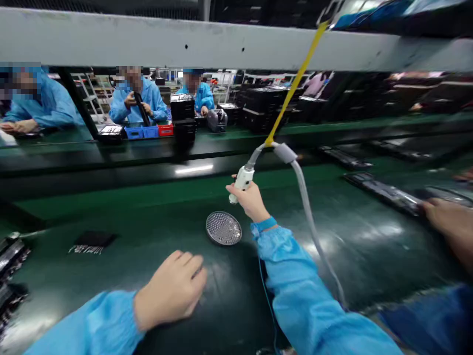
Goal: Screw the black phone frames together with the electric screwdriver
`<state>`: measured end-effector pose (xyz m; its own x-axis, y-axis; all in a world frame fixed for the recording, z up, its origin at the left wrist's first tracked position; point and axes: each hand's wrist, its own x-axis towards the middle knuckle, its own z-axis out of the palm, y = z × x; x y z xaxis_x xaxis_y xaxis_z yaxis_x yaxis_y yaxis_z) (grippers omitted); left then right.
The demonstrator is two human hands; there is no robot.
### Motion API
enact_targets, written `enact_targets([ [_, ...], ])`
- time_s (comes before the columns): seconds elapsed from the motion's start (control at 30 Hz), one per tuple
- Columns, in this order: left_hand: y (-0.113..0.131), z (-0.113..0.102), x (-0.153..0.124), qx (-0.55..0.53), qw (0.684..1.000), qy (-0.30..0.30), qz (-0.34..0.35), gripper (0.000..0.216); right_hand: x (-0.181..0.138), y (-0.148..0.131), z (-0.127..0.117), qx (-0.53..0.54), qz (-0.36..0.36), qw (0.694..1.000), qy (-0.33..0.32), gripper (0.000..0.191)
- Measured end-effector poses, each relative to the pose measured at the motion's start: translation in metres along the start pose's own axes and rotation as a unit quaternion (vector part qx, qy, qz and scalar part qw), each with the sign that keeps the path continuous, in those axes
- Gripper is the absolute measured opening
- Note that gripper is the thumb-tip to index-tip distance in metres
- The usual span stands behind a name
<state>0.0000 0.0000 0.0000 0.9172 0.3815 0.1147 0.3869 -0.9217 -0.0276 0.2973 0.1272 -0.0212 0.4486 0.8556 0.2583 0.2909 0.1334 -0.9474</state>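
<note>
Far left of the round perforated disc point(223, 228), a small dark flat pad point(94, 239) lies on the green worktop point(148, 217) with a fringe of pale strips at its near edge, well apart from either hand and out of the way. Closer in, the left hand point(173, 288) sits just this side of the disc, palm down, fingers curled loosely under, resting on the worktop; its grip is folded on nothing I can see, sleeve running back low and flat, and it looks parked there to steady the body. The disc itself lies flat between the two hands, untouched, face up so its tiny holes catch the light. Just right of it and above, the right hand point(251, 199) is wrapped tight around a white hand tool point(242, 181), tip pointing down toward the worktop beside the disc, wrist cocked, forearm rising steeply from the lower right. A grey hose point(308, 212) trails off the tool and a yellow strap point(295, 81) hangs it from the overhead rail, presumably to carry its weight. Further right, another person's hand point(449, 224) blurs near dark trays.
</note>
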Motion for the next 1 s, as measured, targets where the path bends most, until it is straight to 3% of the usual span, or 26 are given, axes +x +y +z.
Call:
enact_targets([
  [0.13, -0.009, 0.042, 0.08, 0.014, 0.998, 0.002, -0.055, 0.022, -0.003, 0.003, 0.003, -0.041, -0.015, 0.999, 0.027, 0.06],
  [0.23, -0.014, 0.063, 0.105, 0.016, 0.998, -0.003, -0.054, 0.013, -0.003, 0.001, -0.001, -0.106, -0.037, 0.99, 0.087, 0.053],
  [0.3, -0.018, 0.07, 0.103, 0.015, 0.999, -0.003, -0.045, 0.013, -0.006, -0.003, -0.007, -0.147, -0.057, 0.977, 0.143, 0.059],
  [0.4, -0.024, 0.072, 0.076, 0.007, 0.999, 0.004, -0.036, 0.012, -0.025, -0.011, -0.015, -0.171, -0.094, 0.958, 0.211, 0.072],
  [0.5, -0.03, 0.065, 0.03, -0.014, 0.999, 0.004, -0.029, 0.009, -0.066, -0.02, -0.016, -0.162, -0.154, 0.952, 0.208, 0.064],
  [0.57, -0.033, 0.059, -0.005, -0.036, 0.999, 0.003, -0.025, 0.007, -0.099, -0.026, -0.01, -0.157, -0.196, 0.959, 0.134, 0.058],
  [0.63, -0.035, 0.052, -0.037, -0.059, 0.998, 0.004, -0.025, 0.009, -0.13, -0.027, 0.002, -0.155, -0.248, 0.955, -0.048, 0.064],
  [0.7, -0.036, 0.046, -0.064, -0.081, 0.996, 0.008, -0.027, 0.012, -0.155, -0.022, 0.018, -0.157, -0.298, 0.902, -0.27, 0.094],
  [0.77, -0.036, 0.042, -0.084, -0.103, 0.994, 0.017, -0.032, 0.015, -0.174, -0.013, 0.035, -0.155, -0.307, 0.846, -0.408, 0.123],
  [0.83, -0.037, 0.039, -0.099, -0.125, 0.991, 0.029, -0.036, 0.016, -0.186, -0.004, 0.05, -0.142, -0.277, 0.833, -0.456, 0.132],
  [1.0, -0.044, 0.037, -0.125, -0.178, 0.976, 0.083, -0.089, 0.014, -0.2, -0.007, 0.069, -0.12, -0.139, 0.867, -0.463, 0.123],
])
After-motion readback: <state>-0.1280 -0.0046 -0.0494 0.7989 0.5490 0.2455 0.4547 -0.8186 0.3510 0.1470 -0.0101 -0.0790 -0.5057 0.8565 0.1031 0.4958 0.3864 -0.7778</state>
